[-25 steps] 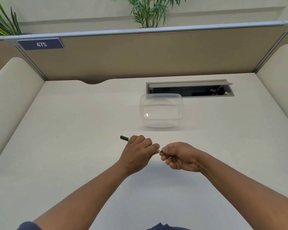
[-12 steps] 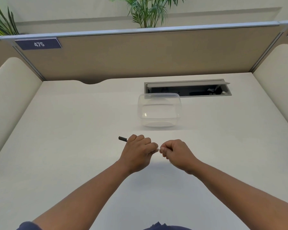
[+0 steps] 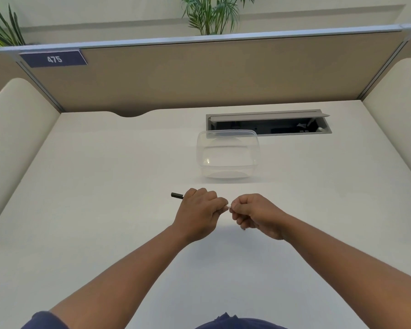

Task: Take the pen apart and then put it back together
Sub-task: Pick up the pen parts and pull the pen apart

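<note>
Left hand [image 3: 199,213] fisted around slim black plastic pen [image 3: 177,195], dark end protruding, right hand [image 3: 256,214] pinching its pale tip, both hands above white worktop [image 3: 93,186], just in front of clear plastic tub [image 3: 227,160]

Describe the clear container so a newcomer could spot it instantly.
Start at the grey cable hatch sunk into the desk's far side. Just in front of its left end stands the clear plastic container, see-through and lidless, the only loose item on the desk.
</note>
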A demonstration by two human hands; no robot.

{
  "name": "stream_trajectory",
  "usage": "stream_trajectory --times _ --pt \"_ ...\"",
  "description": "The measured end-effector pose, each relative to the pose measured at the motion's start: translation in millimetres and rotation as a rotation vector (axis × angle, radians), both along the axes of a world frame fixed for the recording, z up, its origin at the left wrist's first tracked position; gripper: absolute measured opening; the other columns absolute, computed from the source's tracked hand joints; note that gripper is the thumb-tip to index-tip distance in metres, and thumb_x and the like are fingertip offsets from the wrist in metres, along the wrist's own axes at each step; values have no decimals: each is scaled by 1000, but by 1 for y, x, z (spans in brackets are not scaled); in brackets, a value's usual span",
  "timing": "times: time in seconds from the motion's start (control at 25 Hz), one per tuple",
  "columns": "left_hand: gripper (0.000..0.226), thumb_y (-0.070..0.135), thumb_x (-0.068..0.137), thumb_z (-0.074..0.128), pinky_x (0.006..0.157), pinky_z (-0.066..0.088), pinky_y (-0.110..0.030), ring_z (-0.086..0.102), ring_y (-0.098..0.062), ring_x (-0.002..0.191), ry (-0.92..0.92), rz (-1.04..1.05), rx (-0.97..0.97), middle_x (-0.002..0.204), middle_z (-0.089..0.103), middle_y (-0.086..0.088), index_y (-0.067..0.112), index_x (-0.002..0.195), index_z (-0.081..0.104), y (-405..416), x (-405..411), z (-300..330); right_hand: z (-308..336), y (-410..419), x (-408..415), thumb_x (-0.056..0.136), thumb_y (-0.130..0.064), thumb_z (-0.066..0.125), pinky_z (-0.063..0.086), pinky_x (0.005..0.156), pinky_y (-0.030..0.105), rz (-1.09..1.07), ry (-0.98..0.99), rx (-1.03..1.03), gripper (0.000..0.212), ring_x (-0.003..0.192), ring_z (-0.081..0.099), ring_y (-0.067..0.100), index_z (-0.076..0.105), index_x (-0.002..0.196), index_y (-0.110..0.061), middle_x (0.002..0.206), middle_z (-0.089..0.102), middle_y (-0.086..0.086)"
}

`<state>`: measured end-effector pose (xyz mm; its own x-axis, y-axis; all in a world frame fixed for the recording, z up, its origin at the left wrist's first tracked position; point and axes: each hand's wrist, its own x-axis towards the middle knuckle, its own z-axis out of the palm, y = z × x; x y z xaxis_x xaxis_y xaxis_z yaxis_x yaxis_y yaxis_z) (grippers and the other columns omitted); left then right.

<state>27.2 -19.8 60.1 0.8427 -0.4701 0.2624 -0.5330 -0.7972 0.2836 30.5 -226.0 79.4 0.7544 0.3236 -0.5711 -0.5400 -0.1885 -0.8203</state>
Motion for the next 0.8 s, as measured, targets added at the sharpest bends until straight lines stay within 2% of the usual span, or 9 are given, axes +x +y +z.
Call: stream_trajectory --times 0.12,0.24,0.32,0.4,0.48,0.56,0.68,0.8 --pt "27 35 100 49 68 41 -38 50 -22 69 -82 -71 16 71 54 6 24 90 71 4 2 -1 1 -6 2 97 -15 63 52 59 25 12 168 146 15 64 58 16 71 87 -7 79 67 9" --pt "25 36 102 51 67 41 -37 50 -22 70 -166 -133 55 73 54 6 25 90 70 7 3 -3 4 -8 4 98 -10 62 53 58 23 58 261 145 14 63 59 14 71 90 -4 79 69 9" --pt "22 34 101 54 66 41 -37 50 -22 69 -204 -162 66 72 53 6 26 89 69 8 3 -4 4 -6 4 98 -9 61 51 58 22 78 252 97 14 62 58 13 70 87 -5 78 68 8" --pt "21 34 100 54 65 41 -36 50 -21 68 -196 -169 72 71 54 7 26 88 70 7 4 -4 4 -2 3 97 -9 61 48 58 24 73 126 -15 18 61 56 13 68 81 -9 75 67 6" --pt "24 35 99 52 65 38 -35 50 -21 66 -108 -136 77 69 56 6 26 88 70 5 5 -1 5 5 0 95 -13 62 48 60 27 71 -74 -213 21 62 55 14 68 75 -13 71 67 2" --pt "27 37 99 47 63 33 -34 48 -23 64 36 -68 82 67 57 5 26 88 69 0 6 4 5 10 -2 94 -15 60 48 57 26 74 -251 -395 24 63 56 13 69 71 -18 69 66 -3" --pt "29 41 101 44 57 28 -32 46 -23 62 229 21 92 64 52 6 27 87 65 -8 10 12 4 13 -1 93 -9 58 45 58 26 82 -489 -514 26 68 56 16 67 70 -17 66 62 -9" --pt "25 44 100 46 58 34 -28 55 -12 70 561 116 15 68 58 16 36 85 65 -11 18 25 -1 14 3 92 -4 59 48 64 35 121 -716 -596 20 71 57 23 69 76 -9 69 63 0"
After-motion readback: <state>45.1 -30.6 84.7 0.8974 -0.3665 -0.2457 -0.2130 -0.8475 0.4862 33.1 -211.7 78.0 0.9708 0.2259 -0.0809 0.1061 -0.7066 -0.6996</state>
